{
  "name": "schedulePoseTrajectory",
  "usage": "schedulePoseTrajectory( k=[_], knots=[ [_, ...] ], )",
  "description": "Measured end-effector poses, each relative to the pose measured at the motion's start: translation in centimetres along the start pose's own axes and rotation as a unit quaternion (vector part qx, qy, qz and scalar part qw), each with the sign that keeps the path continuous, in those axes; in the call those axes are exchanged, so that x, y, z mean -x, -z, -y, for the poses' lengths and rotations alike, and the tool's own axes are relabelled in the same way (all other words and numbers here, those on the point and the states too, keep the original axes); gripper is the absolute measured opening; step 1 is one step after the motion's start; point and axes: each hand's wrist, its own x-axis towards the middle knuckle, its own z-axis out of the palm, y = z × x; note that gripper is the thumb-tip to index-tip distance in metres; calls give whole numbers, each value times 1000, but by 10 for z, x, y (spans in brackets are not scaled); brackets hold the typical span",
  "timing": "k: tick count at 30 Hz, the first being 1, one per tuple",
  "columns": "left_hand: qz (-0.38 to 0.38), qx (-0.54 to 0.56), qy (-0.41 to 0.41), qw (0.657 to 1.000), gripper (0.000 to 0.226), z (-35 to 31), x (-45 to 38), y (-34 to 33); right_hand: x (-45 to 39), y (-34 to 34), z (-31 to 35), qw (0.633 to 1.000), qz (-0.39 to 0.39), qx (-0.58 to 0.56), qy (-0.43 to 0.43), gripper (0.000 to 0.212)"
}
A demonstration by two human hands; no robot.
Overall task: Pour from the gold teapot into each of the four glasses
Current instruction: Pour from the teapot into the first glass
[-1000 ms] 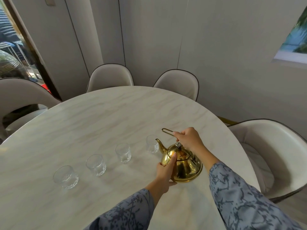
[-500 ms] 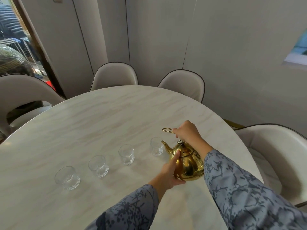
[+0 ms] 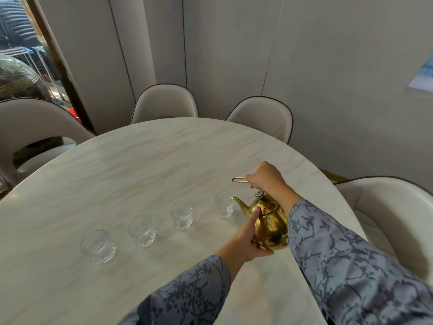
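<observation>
The gold teapot (image 3: 271, 227) is tilted toward the left, its spout tip at the rim of the rightmost glass (image 3: 224, 205). My right hand (image 3: 266, 179) grips the thin wire handle above the lid. My left hand (image 3: 247, 238) is pressed against the pot's near side and underside, thumb up along the body. Three more clear cut glasses stand in a row to the left: one (image 3: 181, 215), one (image 3: 141, 230) and the leftmost (image 3: 98, 246). All the glasses look empty; I see no liquid stream.
The glasses stand on a round pale marble table (image 3: 145, 165). Cream upholstered chairs surround it: two at the far side (image 3: 164, 102) (image 3: 262, 113), one at the left (image 3: 30, 123), one at the right (image 3: 386, 207). A wall runs close behind.
The teapot has lifted and tipped further left, bringing the spout to the rightmost glass. My left hand slid lower under the pot. The camera view has shifted slightly.
</observation>
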Motion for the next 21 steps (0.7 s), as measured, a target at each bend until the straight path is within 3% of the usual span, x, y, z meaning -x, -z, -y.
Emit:
schedulePoseTrajectory(
  k=[21],
  knots=[
    [4,25,-5,1000,92,-10,27,-17,9,25,24,999,-5,48,6,13]
  ],
)
